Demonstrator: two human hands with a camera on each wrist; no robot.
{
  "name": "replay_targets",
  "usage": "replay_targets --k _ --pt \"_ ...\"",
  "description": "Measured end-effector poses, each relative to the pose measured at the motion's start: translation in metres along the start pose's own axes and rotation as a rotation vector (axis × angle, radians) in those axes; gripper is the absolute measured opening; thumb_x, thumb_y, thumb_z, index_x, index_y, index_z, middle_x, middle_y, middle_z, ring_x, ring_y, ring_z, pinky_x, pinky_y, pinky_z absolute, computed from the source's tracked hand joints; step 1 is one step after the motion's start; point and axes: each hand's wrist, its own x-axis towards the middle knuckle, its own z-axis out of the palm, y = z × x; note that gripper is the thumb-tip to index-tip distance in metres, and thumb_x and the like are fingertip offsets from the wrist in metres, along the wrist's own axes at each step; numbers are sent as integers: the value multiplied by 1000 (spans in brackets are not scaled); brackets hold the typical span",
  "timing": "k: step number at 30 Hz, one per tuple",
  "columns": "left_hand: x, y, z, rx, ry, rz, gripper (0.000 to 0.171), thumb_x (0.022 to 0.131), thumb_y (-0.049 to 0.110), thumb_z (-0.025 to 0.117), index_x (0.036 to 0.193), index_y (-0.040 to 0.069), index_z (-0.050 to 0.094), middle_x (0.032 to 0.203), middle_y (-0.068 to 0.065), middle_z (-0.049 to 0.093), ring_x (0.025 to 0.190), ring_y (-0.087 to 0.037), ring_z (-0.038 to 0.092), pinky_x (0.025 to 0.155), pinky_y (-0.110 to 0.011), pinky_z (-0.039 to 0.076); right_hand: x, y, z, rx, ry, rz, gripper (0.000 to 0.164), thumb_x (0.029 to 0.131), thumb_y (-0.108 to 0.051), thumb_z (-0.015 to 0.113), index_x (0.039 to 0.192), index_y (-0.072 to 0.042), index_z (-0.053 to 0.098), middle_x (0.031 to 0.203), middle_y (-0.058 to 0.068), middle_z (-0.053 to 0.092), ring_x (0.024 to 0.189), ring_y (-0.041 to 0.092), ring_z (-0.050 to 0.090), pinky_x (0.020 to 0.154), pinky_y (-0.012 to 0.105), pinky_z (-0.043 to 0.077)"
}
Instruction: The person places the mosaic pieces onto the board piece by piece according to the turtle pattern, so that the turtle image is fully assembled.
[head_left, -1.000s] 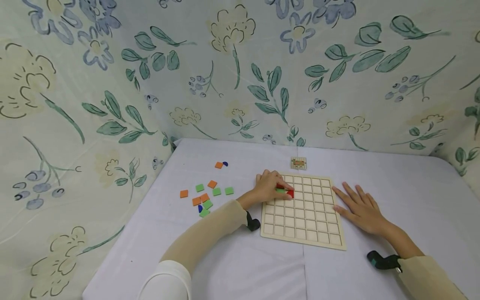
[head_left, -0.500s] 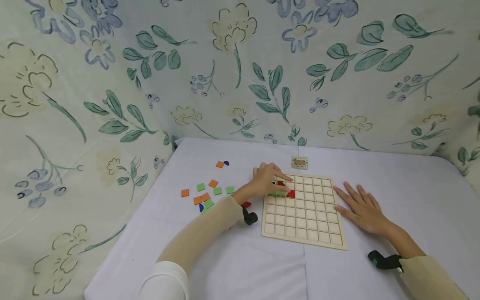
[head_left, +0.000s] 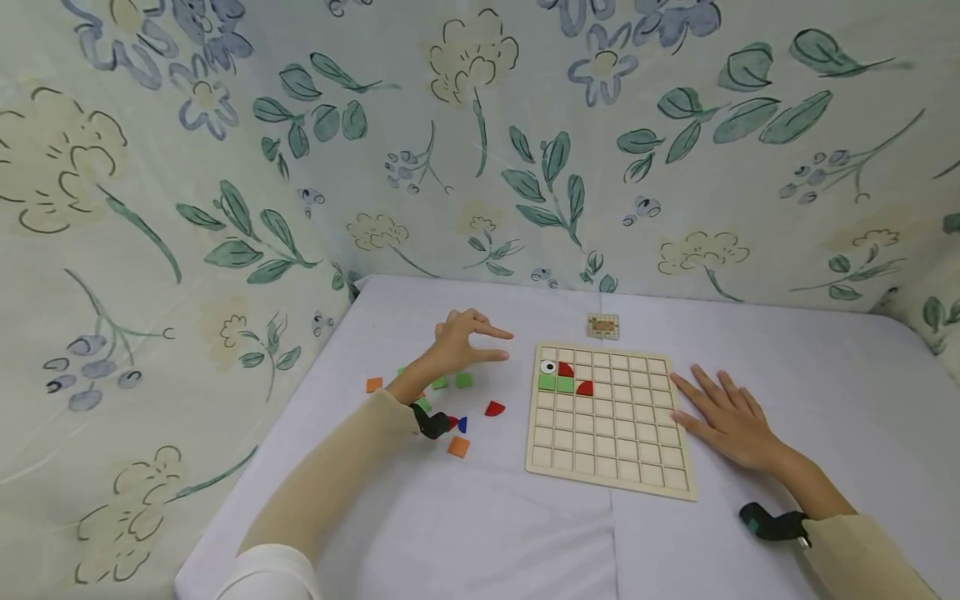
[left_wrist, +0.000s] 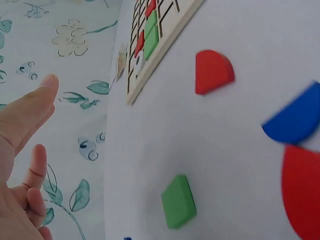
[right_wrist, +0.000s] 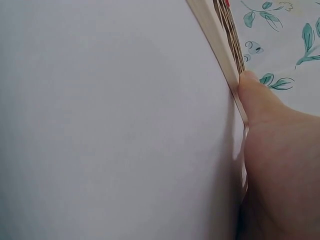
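Observation:
A square wooden grid board [head_left: 608,421] lies on the cloth. Its upper left cells hold a white eye tile [head_left: 548,367], a red quarter-round tile [head_left: 566,369], two green square tiles [head_left: 557,383] and another red quarter-round [head_left: 585,388]. My left hand [head_left: 456,343] hovers left of the board above loose tiles, thumb and forefinger spread apart, nothing between them. Below it in the left wrist view are a green tile [left_wrist: 179,202] and a loose red quarter-round [left_wrist: 214,72]. My right hand [head_left: 723,421] lies flat with fingers spread, its thumb [right_wrist: 255,95] touching the board's right edge.
A small patterned card [head_left: 603,326] lies behind the board. Loose orange [head_left: 459,447], green, red and blue [head_left: 462,425] pieces are scattered to the left, some hidden by the left arm. A flowered cloth [head_left: 480,150] hangs behind the white-covered table [head_left: 525,533].
My left hand has moved left from the board to above the loose tiles, uncovering the eye, red and green tiles on the grid. The right hand stays at the board's edge.

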Motion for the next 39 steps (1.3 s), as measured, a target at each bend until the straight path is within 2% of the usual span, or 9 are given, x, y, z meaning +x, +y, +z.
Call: replay_targets --k 6,11,16,26,39 --pt "-21 -26 -8 -4 -1 -58 36 81 36 85 115 29 77 119 -5 58 113 -27 41 94 -56 26 0 -1 -2 7 -7 -4 74 102 -47 49 161 -18 15 163 26 4 144 55 -9 107 70 -10" --pt "-31 -41 -7 8 -5 -105 38 78 37 87 114 29 78 118 -4 59 110 -27 41 93 -57 25 0 -2 -3 6 -8 -3 74 102 -47 50 161 -17 17 163 26 5 144 55 -8 107 71 -9" --pt "-37 -51 -2 14 1 -123 38 75 37 89 111 28 79 118 -3 60 105 -25 42 88 -51 25 1 -3 -4 -5 -19 9 74 102 -48 49 161 -17 16 163 26 5 144 56 -8 107 71 -8" --pt "-42 -63 3 94 1 -189 37 72 43 90 105 29 81 119 -4 61 107 -26 45 89 -49 27 1 -2 -2 -15 -27 19 75 102 -49 49 161 -17 16 163 26 4 143 56 -8 106 72 -8" --pt "-43 -69 5 93 -12 -193 32 73 44 88 101 29 82 111 -1 62 102 -24 44 84 -48 26 0 -2 -1 -11 -3 15 76 101 -50 50 161 -17 18 163 26 5 144 54 -9 107 71 -9"
